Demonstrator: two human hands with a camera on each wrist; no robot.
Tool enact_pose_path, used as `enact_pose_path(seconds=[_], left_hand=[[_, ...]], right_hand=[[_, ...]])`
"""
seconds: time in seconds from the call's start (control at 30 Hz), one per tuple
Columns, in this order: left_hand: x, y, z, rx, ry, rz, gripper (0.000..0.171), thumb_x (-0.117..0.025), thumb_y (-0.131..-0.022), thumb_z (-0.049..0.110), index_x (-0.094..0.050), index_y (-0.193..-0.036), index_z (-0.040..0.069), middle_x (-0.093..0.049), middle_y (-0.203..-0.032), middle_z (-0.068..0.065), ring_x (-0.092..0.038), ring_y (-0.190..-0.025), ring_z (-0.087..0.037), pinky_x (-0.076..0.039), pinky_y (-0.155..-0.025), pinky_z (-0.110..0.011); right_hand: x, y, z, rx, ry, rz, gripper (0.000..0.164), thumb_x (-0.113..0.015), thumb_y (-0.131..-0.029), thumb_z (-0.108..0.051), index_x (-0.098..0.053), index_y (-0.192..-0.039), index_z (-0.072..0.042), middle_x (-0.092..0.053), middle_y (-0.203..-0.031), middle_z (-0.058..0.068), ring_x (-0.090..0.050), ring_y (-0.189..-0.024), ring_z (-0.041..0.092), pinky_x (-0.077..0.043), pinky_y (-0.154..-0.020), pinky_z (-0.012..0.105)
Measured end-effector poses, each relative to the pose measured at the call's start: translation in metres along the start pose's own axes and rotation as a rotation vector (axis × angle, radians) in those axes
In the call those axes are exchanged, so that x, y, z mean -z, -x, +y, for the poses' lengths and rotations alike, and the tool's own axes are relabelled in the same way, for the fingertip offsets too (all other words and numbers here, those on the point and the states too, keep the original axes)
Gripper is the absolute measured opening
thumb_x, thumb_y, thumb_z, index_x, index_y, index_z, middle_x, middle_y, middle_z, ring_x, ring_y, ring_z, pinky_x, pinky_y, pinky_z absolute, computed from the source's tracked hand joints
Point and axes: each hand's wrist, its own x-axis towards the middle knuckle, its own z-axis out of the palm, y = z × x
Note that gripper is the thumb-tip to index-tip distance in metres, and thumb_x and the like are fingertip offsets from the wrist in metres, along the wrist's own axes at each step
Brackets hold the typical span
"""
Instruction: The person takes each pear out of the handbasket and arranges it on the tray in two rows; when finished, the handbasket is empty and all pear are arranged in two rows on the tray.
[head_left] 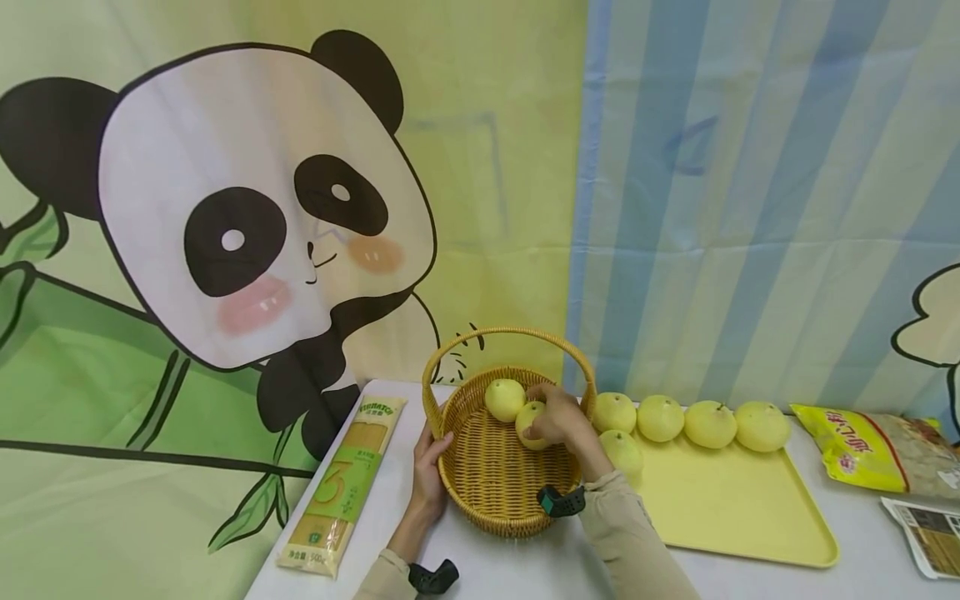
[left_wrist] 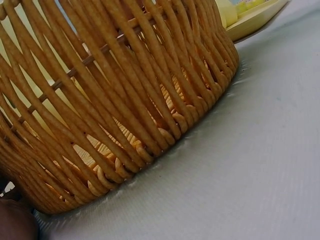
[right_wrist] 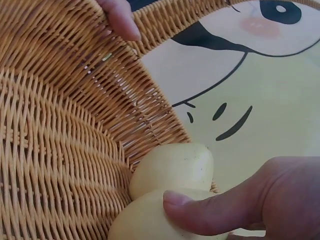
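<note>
Fruit, round and yellow, sat inside the wicker basket, clamped in the right hand; the left hand gripped the rim. Loading seemed underway, release probably due next.

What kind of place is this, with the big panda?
Probably an indoor play-style or filming setup, though I can't be sure. There's a printed panda backdrop behind a white table, which holds a wicker basket, round yellow fruit and food packets.

A staged set is suggested by panda-printed cloth and striped cloth hung beyond the hands, behind a white desk.
</note>
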Motion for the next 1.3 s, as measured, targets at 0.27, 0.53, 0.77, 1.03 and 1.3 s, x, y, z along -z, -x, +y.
enact_pose_path(seconds=[0.27, 0.53, 0.77, 1.03, 1.3], left_hand=[[-0.002, 0.0, 0.002, 0.004, 0.017, 0.005, 0.06, -0.046, -0.103, 0.02, -0.04, -0.163, 0.019, -0.043, -0.166, -0.008, -0.041, -0.153, -0.03, -0.037, -0.114, -0.017], [-0.002, 0.001, 0.001, 0.003, 0.036, 0.002, 0.062, -0.046, -0.103, 0.02, -0.039, -0.164, 0.019, -0.044, -0.166, -0.008, -0.042, -0.152, -0.03, -0.038, -0.113, -0.017], [-0.001, -0.001, 0.002, -0.004, 0.03, 0.0, 0.061, -0.046, -0.103, 0.02, -0.04, -0.164, 0.019, -0.045, -0.165, -0.008, -0.042, -0.152, -0.031, -0.038, -0.113, -0.017], [-0.002, -0.001, 0.003, -0.005, 0.028, 0.004, 0.061, -0.045, -0.103, 0.019, -0.039, -0.164, 0.018, -0.044, -0.166, -0.009, -0.041, -0.153, -0.031, -0.038, -0.113, -0.017], [0.0, 0.001, -0.001, 0.005, 0.023, 0.001, 0.063, -0.046, -0.103, 0.021, -0.037, -0.165, 0.02, -0.041, -0.168, -0.007, -0.038, -0.156, -0.03, -0.036, -0.114, -0.015]], right_hand=[[-0.006, 0.001, 0.004, -0.011, -0.045, -0.006, 0.055, -0.087, -0.085, -0.006, -0.066, -0.135, -0.005, -0.06, -0.143, 0.022, -0.064, -0.112, 0.034, -0.056, -0.087, 0.044], [-0.009, -0.002, 0.012, 0.006, -0.138, -0.057, 0.056, -0.091, -0.082, -0.014, -0.068, -0.133, -0.008, -0.06, -0.147, 0.024, -0.064, -0.124, 0.038, -0.055, -0.099, 0.046], [-0.014, -0.008, 0.017, 0.037, -0.192, -0.041, 0.059, -0.096, -0.074, -0.009, -0.072, -0.127, -0.007, -0.063, -0.14, 0.024, -0.067, -0.111, 0.032, -0.058, -0.088, 0.042], [-0.018, -0.008, 0.019, 0.069, -0.137, -0.017, 0.065, -0.102, -0.063, -0.008, -0.078, -0.123, -0.011, -0.067, -0.138, 0.018, -0.066, -0.108, 0.027, -0.059, -0.086, 0.039], [-0.015, -0.001, 0.016, 0.095, -0.148, -0.025, 0.067, -0.103, -0.062, -0.02, -0.08, -0.124, -0.012, -0.073, -0.128, 0.016, -0.069, -0.099, 0.021, -0.059, -0.081, 0.034]])
